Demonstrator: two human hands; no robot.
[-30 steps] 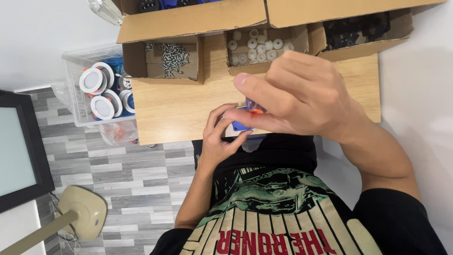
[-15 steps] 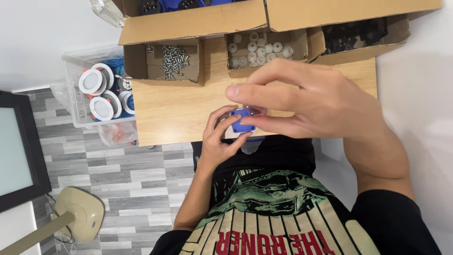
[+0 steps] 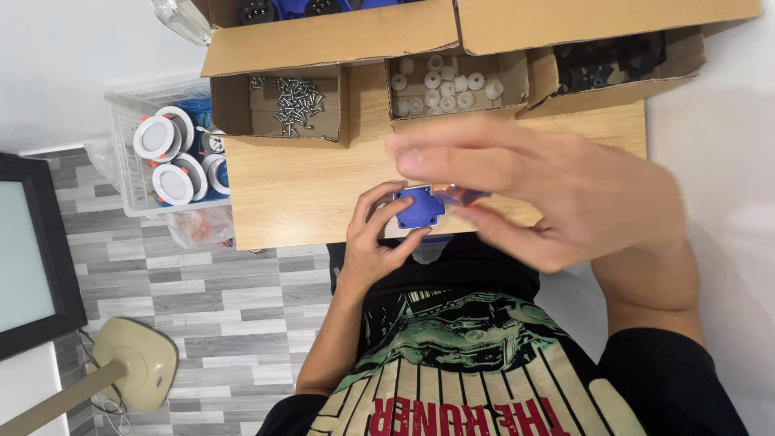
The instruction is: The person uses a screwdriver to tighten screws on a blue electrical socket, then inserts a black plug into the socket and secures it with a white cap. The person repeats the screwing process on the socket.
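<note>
Right hand lifted and blurred above the blue part

The right hand [image 3: 549, 190] has risen nearer the camera since earlier, fingers loosely together; whether they grip anything cannot be told. The left hand [image 3: 375, 242], fingers clamped, holds one blue square part [image 3: 418, 207] over the wooden surface [image 3: 299, 190]. Three open cardboard boxes [image 3: 323, 40] stand behind.

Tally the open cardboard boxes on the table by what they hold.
Box of screws: 1
Box of white round parts: 1
Box of black parts: 1
Total: 3 boxes on the wooden table
</note>
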